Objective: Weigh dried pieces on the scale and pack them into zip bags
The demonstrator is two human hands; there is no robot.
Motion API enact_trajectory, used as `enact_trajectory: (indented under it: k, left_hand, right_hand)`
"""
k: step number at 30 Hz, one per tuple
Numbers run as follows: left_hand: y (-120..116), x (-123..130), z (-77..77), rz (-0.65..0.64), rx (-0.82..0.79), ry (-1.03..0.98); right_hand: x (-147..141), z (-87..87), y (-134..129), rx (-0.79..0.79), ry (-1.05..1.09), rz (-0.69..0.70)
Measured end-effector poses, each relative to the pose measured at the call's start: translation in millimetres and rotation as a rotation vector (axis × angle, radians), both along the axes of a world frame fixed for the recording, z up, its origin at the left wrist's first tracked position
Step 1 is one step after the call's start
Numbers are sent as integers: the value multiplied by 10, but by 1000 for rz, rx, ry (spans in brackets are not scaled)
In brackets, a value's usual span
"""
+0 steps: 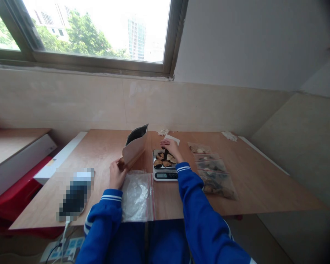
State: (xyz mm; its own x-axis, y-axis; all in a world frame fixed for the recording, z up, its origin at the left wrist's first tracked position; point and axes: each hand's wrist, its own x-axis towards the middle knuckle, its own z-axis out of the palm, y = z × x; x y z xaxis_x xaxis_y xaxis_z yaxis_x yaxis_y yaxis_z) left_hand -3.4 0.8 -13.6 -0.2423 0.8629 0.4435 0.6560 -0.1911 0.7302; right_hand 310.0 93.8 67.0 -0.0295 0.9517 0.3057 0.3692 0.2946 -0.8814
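Note:
My left hand (117, 174) grips the lower left corner of a brown kraft paper pouch (135, 150), tilted with its dark mouth open toward the upper right. Several dried, dark-edged slices (163, 162) lie on the steel plate of a small digital scale (165, 177), whose display figures are too small to read. Over the far side of the plate, my right hand (170, 147) pinches a dark dried slice (165, 150) between closed fingers. Beside the scale, nearer my left arm, lies a stack of clear zip bags (136, 198).
To the right lie overlapping zip bags (213, 168) with dried pieces inside. A white card (172, 139) and pale scraps (163, 132) sit behind the scale; more scraps (229, 136) are far right. A pixelated phone-like object (76, 194) with a cable is left, above a power strip (68, 249).

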Motion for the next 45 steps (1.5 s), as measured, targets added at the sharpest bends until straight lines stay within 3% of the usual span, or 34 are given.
enact_trajectory:
  k: [5,8,11,16,22,25,28,32,34,36,40,45]
  left_hand:
    - [-9,0,8,14,6,4]
    - [-21,6,22,15,29,-18]
    - [-28,14,50,21,26,-52]
    - [-43,-6,74,30,-9,-109]
    - [-263,-47,-1,88,-44,-306]
    - [-461,-15,119,104,-52,-458]
    - [-634,57,404,125,-24,-326]
    - [-787,253,697,-212,-238,-117]
    - [-865,410,694,-415,-376,13]
    - [-956,593,613,-514,-491,158]
    - [-1110,914,444,-443,-556,332]
    - [-1134,1045,412,-337,-598,455]
  right_hand:
    - [261,36,-324,138,139,-153]
    - [507,-157,-657,184,125,-344]
    - [709,-435,-997,167,-56,-497]
    - [815,-720,-1325,114,-355,-467]
    - [785,-749,-1360,127,-415,-453]
    - [770,-762,-1364,139,-397,-421]
    - [761,-787,-1369,144,-378,-392]
    - [761,-815,-1361,173,-355,-385]
    - [761,-815,-1357,200,-358,-395]
    - [756,-802,-1362,226,-370,-416]
    - [739,-747,-1411,279,-389,-462]
    - [706,-610,-1522,326,-410,-538]
